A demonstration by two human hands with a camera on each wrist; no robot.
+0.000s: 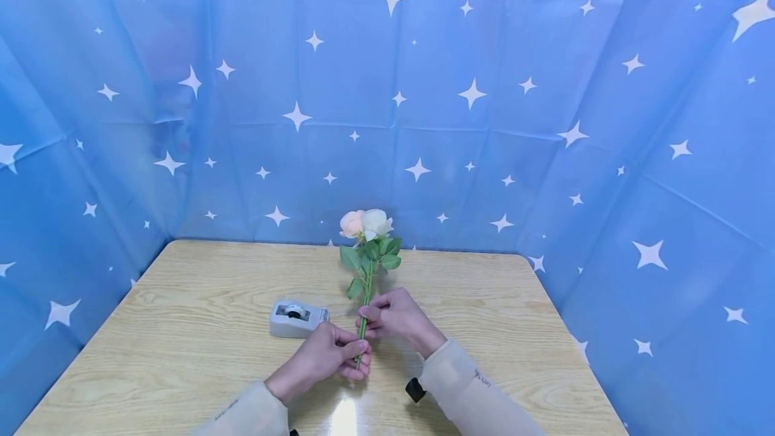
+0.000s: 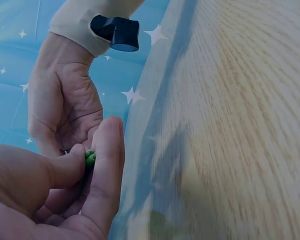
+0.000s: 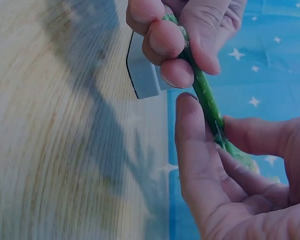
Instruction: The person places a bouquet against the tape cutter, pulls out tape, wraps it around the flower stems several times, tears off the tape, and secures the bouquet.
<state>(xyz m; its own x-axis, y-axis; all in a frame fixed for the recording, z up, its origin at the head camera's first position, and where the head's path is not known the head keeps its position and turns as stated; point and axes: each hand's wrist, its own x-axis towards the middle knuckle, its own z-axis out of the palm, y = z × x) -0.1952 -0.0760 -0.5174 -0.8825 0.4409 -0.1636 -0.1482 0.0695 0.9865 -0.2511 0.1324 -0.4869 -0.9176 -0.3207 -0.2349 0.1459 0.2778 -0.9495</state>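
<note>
A pale pink rose [image 1: 352,224] and a white rose [image 1: 378,223] stand side by side above the table, their green stems [image 1: 368,293] brought together. My left hand [image 1: 327,355] pinches the lower stem ends between thumb and fingers. Just above it, my right hand [image 1: 396,317] holds the same stems between thumb and fingers. In the right wrist view the stems [image 3: 204,95] run from one hand to the other, with a glossy clear patch near the right thumb. The left wrist view shows the green stem ends [image 2: 90,159] poking out of the left hand's grip.
A grey tape dispenser [image 1: 297,328] sits on the wooden table [image 1: 206,328], left of the stems and close to the left hand. Blue star-printed cloth [image 1: 460,133] hangs behind the table and at both sides.
</note>
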